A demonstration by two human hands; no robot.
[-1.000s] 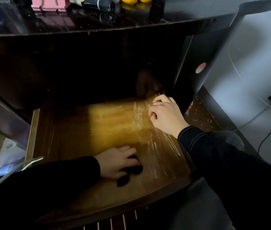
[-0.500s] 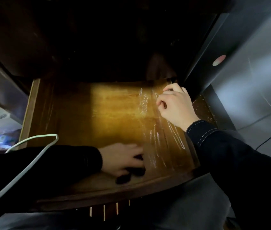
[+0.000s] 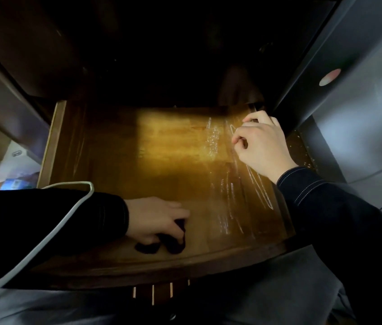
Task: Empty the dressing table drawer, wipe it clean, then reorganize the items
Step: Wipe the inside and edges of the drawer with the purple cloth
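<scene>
Wooden drawer (image 3: 51,146) is pulled out of the dark dressing table (image 3: 302,55), seen from above. Back part sits in shadow under the tabletop, middle of the floor is lit warm yellow. Clear film (image 3: 213,141) lies on the drawer floor, visible mostly on the R side as shiny creases & long white streaks running front-to-back.

L hand (image 3: 155,219) is near the drawer's front edge, left of centre, palm down. Fingers curl over a dark cloth (image 3: 173,246) & grip it against the wood, w/ bits of cloth sticking out under the fingertips twd the front rim. Black sleeve (image 3: 44,219) comes in from the L edge. A white cable (image 3: 73,183) loops across it & trails down to the bottom-L corner.

R hand (image 3: 262,146) is at the far R of the drawer, near the back corner, just beside the R wall. Knuckles up, fingers tucked in, thumb & forefinger closed together on a crease of the film. Creases fan out from that pinch twd the front. Stitched sleeve (image 3: 314,186), dark w/ light seams, runs off to the R.

Hands are well apart: cloth at front-left, pinch at back-right.

Table's R side panel carries a round pinkish sticker (image 3: 329,76). Grey trousers (image 3: 255,301) show below the drawer front. Past the drawer's L wall there's blurry clutter incl. sth blue (image 3: 14,184), too blurred to name
</scene>
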